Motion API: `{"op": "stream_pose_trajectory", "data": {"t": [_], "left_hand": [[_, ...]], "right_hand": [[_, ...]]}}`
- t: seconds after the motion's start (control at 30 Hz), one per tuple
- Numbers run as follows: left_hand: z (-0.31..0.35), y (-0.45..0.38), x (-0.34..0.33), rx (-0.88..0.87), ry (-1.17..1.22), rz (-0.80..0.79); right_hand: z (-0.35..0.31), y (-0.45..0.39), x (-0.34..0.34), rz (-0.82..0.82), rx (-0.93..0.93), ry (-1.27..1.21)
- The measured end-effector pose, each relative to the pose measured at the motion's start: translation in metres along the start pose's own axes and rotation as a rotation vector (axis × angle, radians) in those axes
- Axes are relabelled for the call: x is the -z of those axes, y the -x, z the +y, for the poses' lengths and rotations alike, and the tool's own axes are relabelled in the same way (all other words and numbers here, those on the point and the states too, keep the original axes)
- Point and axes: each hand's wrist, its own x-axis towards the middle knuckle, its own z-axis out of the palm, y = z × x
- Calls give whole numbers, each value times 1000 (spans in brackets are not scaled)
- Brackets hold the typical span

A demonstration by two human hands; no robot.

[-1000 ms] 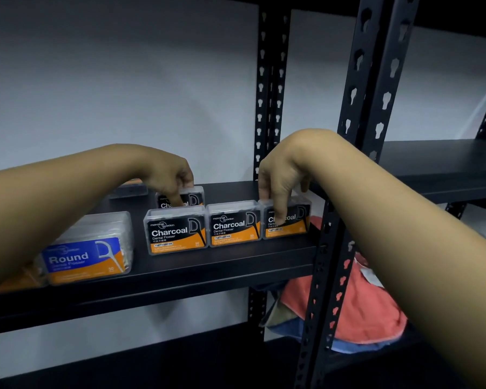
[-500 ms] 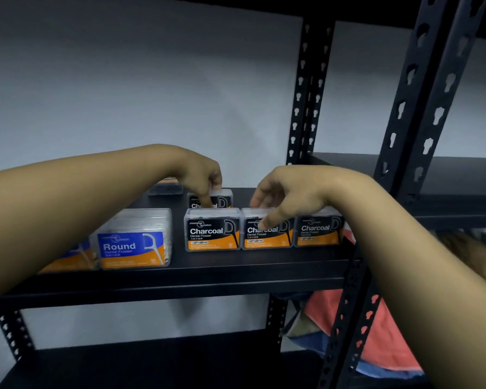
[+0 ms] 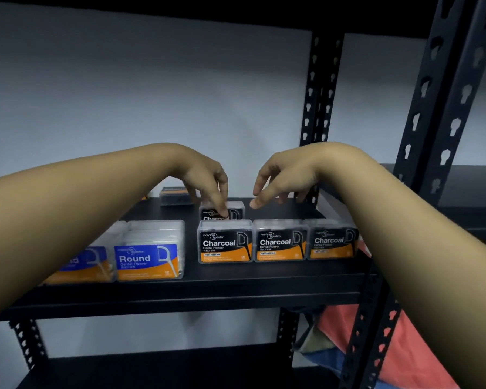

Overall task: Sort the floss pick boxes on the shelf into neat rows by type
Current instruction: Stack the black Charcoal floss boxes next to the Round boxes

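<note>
Since half a second ago the right hand [image 3: 286, 181] has lifted off the front Charcoal boxes and now hovers above the shelf [image 3: 197, 284] at centre frame, fingers loosely spread and holding nothing, forefinger pointing toward the left hand [image 3: 205, 178]. That left hand stays put, its fingertips [image 3: 223, 213] pressed down on the rear Charcoal box [image 3: 222, 211], which stands just behind the leftmost of the front Charcoal row [image 3: 278, 241]; whether it pinches the box or only presses it I cannot tell. To do this step well, I judge the rear box should be slid square against the one in front, label forward, without nudging the row. Round boxes [image 3: 149, 259] sit at lower left, apart from the Charcoal ones, and a stray dark box [image 3: 177, 195] lies further back, left of the fingers.
</note>
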Motion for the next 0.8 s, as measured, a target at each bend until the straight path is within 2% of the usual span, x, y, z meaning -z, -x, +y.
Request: {"op": "stream_pose_trajectory", "data": {"t": [0.1, 0.23, 0.47, 0.8], "left_hand": [[-19, 12, 21, 49, 121, 55], [-63, 29, 43, 209, 34, 122], [-149, 57, 52, 529, 78, -41], [-211, 53, 68, 508, -46, 47]], "right_hand": [[-10, -26, 13, 10, -43, 15], [-29, -69, 17, 25, -66, 43], [-40, -137, 0, -139, -191, 127], [-86, -188, -1, -129, -204, 179]]}}
